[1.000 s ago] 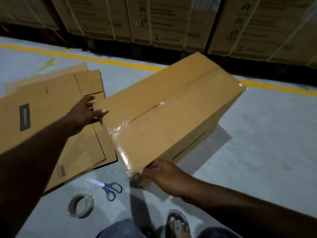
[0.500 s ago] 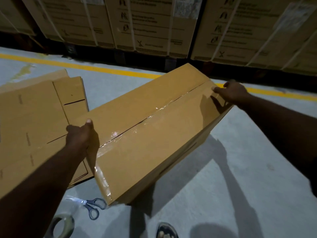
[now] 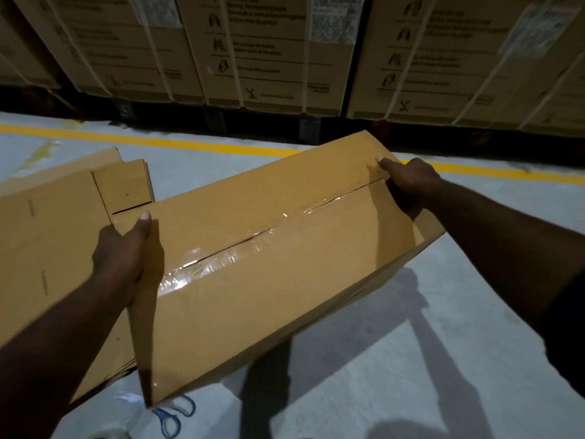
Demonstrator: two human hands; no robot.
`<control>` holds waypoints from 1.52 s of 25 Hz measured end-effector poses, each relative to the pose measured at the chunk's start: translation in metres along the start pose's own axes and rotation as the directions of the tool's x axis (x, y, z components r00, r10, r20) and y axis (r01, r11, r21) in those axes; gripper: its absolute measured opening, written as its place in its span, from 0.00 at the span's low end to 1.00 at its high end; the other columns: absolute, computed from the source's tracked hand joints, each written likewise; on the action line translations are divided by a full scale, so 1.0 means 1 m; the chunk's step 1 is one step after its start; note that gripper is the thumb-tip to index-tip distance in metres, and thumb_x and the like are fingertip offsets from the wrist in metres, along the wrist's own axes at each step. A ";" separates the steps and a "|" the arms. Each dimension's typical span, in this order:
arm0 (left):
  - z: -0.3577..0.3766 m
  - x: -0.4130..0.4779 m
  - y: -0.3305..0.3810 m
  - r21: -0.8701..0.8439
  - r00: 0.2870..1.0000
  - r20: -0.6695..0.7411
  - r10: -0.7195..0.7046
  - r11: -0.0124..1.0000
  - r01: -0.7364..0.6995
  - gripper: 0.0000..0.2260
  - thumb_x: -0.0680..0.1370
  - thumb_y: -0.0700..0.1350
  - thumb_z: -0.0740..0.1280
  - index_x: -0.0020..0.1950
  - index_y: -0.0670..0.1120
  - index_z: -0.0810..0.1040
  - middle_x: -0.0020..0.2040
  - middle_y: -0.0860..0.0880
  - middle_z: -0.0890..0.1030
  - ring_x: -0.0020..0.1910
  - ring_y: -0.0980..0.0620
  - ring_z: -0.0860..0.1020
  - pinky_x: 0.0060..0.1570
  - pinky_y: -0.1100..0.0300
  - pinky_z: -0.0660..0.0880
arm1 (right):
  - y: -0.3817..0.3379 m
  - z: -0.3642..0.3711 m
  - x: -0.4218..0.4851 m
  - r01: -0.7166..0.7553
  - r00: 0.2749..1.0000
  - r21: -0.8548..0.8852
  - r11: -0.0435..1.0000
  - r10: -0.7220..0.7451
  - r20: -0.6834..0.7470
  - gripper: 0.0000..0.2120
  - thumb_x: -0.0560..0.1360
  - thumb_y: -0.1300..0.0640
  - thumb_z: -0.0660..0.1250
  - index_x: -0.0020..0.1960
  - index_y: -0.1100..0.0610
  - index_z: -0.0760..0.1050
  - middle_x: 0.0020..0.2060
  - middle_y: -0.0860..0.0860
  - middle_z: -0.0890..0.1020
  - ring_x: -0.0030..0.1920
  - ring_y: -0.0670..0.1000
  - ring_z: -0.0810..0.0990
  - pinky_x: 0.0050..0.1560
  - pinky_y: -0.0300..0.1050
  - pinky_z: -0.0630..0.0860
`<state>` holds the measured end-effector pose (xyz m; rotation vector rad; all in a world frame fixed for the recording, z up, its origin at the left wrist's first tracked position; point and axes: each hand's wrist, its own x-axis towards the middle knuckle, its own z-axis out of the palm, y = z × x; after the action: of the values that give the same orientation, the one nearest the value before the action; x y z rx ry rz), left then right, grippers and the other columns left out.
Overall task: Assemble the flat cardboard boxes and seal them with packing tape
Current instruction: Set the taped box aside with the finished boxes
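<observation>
One assembled brown cardboard box (image 3: 285, 274), its top seam covered by one strip of clear packing tape (image 3: 202, 267). Two hands: one left hand (image 3: 122, 258) and one right hand (image 3: 408, 182). One stack of flat brown cardboard sheets (image 3: 57, 223) on the floor; how many sheets it holds cannot be told. One pair of blue-handled scissors (image 3: 161, 419). One roll of clear tape (image 3: 109, 435), only partly in view. One yellow painted floor line (image 3: 190, 142). At least four large strapped cartons (image 3: 269, 58) behind.

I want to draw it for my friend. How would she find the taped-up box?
Find the yellow line on the grey floor. Just in front, beside the flat cardboard sheets, a left hand and right hand hold one folded-up box. Only it has shiny clear tape along its top seam.
</observation>
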<state>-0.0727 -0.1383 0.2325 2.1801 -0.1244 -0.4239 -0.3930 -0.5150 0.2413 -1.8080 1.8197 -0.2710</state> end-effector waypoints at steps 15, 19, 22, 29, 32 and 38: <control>0.009 -0.058 -0.119 -0.056 0.899 0.398 -0.185 0.973 0.225 0.32 0.79 0.66 0.61 0.73 0.44 0.69 0.72 0.40 0.71 0.67 0.38 0.70 0.58 0.43 0.71 | 0.211 0.027 -0.135 -0.617 0.711 0.285 0.733 0.366 0.600 0.37 0.72 0.30 0.58 0.59 0.63 0.74 0.46 0.59 0.74 0.38 0.58 0.72 0.38 0.48 0.72; 0.032 -0.047 -0.132 0.221 0.971 0.195 -0.142 0.970 0.097 0.30 0.79 0.62 0.64 0.64 0.37 0.74 0.56 0.36 0.79 0.51 0.38 0.78 0.53 0.43 0.78 | 0.209 0.033 -0.137 -0.534 0.721 0.089 0.841 0.398 0.567 0.36 0.77 0.27 0.49 0.62 0.58 0.69 0.61 0.58 0.75 0.58 0.62 0.73 0.53 0.55 0.70; 0.041 -0.026 -0.117 0.316 0.965 0.225 -0.135 0.947 0.059 0.30 0.79 0.63 0.63 0.62 0.37 0.74 0.52 0.37 0.80 0.48 0.39 0.78 0.46 0.48 0.77 | 0.180 0.034 -0.113 -0.388 0.830 0.135 0.912 0.282 0.482 0.29 0.81 0.35 0.55 0.55 0.61 0.75 0.59 0.64 0.80 0.52 0.61 0.77 0.52 0.54 0.71; 0.084 0.042 -0.079 0.256 0.949 0.271 -0.162 0.962 0.091 0.39 0.73 0.68 0.68 0.71 0.40 0.67 0.61 0.36 0.77 0.54 0.36 0.78 0.42 0.48 0.76 | 0.131 0.062 -0.057 -0.303 0.925 0.241 0.922 0.224 0.308 0.24 0.78 0.39 0.65 0.54 0.61 0.76 0.45 0.59 0.82 0.42 0.60 0.81 0.36 0.49 0.75; 0.104 0.048 -0.069 0.157 0.959 0.137 -0.249 0.961 0.228 0.45 0.71 0.69 0.70 0.77 0.42 0.60 0.70 0.38 0.70 0.64 0.35 0.73 0.56 0.42 0.75 | 0.121 0.071 -0.049 -0.328 0.936 0.321 0.889 0.258 0.241 0.32 0.71 0.31 0.65 0.56 0.60 0.77 0.44 0.58 0.82 0.43 0.61 0.82 0.41 0.53 0.79; 0.102 0.030 -0.068 -0.028 0.994 -0.094 -0.053 0.998 0.051 0.30 0.76 0.66 0.65 0.69 0.46 0.71 0.65 0.42 0.75 0.61 0.42 0.76 0.54 0.49 0.75 | 0.134 0.055 -0.057 -0.167 0.986 0.407 0.898 0.144 0.087 0.45 0.64 0.19 0.56 0.62 0.54 0.75 0.54 0.56 0.82 0.52 0.60 0.80 0.58 0.62 0.77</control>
<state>-0.0837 -0.1826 0.1149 2.1772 -0.0102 -0.3490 -0.4835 -0.4370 0.1409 -1.3563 1.7016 -0.4991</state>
